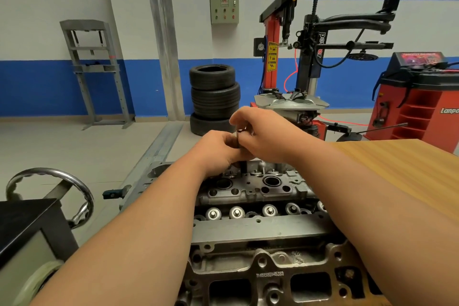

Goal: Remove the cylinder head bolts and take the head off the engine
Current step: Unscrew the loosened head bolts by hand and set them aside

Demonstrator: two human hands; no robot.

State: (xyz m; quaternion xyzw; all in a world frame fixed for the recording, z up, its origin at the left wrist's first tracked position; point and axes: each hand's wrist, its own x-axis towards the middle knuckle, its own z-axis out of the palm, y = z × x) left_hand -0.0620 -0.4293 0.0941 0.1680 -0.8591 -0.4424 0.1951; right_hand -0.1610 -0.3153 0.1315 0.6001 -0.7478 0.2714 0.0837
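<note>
Both hands are bunched together over the far side of the cylinder head (250,230), which sits on the stand right in front of the person and fills the lower middle of the view. Its near edge is cut off at the bottom, and both forearms cover big chunks of it, so I can only see the middle strip with the row of round valve tops and a couple of the plug wells.

The left hand (218,149) has its fingers curled round the top of a dark shaft (243,168) that stands upright and runs down into the far side of the head. The right hand (263,136) is curled in from the other side, fingertips pinching the same piece at its upper end, where a small dark ring-shaped bit pokes out between the two hands. Honestly can't tell if it's a bolt or a tool; the hands hide nearly all of it, and where its lower end meets the head is lost in shadow.

On the right there's a wooden tabletop (397,164), partly behind the right arm. A chrome handwheel (51,192) sits lower left. Further back: a stack of tyres (214,97), a tyre changer (290,57) and a red wheel balancer (417,107) cut off at the right edge.
</note>
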